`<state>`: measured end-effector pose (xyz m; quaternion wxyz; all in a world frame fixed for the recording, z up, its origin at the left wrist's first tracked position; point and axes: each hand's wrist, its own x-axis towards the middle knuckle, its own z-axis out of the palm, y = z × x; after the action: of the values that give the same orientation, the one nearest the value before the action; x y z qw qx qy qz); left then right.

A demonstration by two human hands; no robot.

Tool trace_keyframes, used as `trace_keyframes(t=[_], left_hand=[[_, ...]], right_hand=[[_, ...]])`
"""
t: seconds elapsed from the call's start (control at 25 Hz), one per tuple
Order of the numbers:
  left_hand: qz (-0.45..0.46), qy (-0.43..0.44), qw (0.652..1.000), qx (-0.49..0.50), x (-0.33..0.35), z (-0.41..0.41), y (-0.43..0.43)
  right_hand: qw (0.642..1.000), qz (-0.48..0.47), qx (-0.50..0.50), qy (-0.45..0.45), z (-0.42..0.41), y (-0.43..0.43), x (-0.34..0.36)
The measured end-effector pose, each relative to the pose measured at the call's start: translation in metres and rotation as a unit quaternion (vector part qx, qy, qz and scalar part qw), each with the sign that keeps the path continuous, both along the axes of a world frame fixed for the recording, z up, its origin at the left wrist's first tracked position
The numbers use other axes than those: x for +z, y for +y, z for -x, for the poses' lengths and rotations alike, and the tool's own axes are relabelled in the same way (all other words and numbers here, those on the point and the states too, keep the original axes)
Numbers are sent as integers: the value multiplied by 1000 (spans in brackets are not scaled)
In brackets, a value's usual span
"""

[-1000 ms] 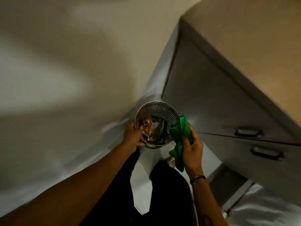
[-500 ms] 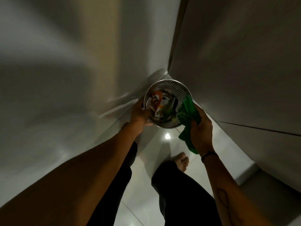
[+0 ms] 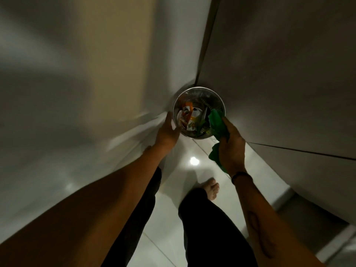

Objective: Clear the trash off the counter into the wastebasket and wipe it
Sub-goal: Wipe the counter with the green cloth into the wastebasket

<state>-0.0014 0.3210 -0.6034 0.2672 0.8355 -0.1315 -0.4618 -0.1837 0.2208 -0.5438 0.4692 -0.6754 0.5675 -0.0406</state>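
Observation:
A round metal mesh wastebasket (image 3: 198, 90) stands low in the corner between wall and cabinet. Inside it lie crumpled wrappers (image 3: 189, 116), orange, white and green. My left hand (image 3: 167, 132) rests against the basket's left side with its fingers stretched out flat, gripping nothing. My right hand (image 3: 232, 149) is at the basket's right rim, closed around a green cloth (image 3: 216, 122). The cloth bunches over the rim and hangs down below my palm.
A grey cabinet panel (image 3: 289, 74) rises close on the right, a pale wall (image 3: 77, 74) on the left. Glossy white floor tiles (image 3: 192, 160) lie below. My bare foot (image 3: 212, 189) and black trouser legs stand just behind the basket.
The basket has gone down and away into the corner. My left hand has let go of its rim and now lies flat beside it. The right hand keeps the cloth.

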Motion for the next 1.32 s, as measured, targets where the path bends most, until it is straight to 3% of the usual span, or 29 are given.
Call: trace_keyframes(t=[0.12,0.28,0.48,0.64,0.88,1.12,1.24,1.32], left_hand=[[32,-68,989,-127,92,22,18],[50,-242,919,-308,238,28,22],[158,-394,845,-326,410,26,-12],[200,-430,822,-316,486,29,-50],[288,-466,744,-382,554,71,-153],[268,-472,698,-467,582,147,-246],[255,-459,704,-478,570,171,-264],[236,-463,701,-488,555,175,-265]], right_hand=[[1000,-4,8,5,4,17,92],[995,80,64,0,0,29,233],[967,250,41,-4,-5,24,386],[948,319,11,-20,12,11,468],[904,409,-113,-47,98,-87,554],[878,402,-256,54,206,-227,587],[892,346,-266,117,234,-286,576],[922,265,-235,156,237,-311,558]])
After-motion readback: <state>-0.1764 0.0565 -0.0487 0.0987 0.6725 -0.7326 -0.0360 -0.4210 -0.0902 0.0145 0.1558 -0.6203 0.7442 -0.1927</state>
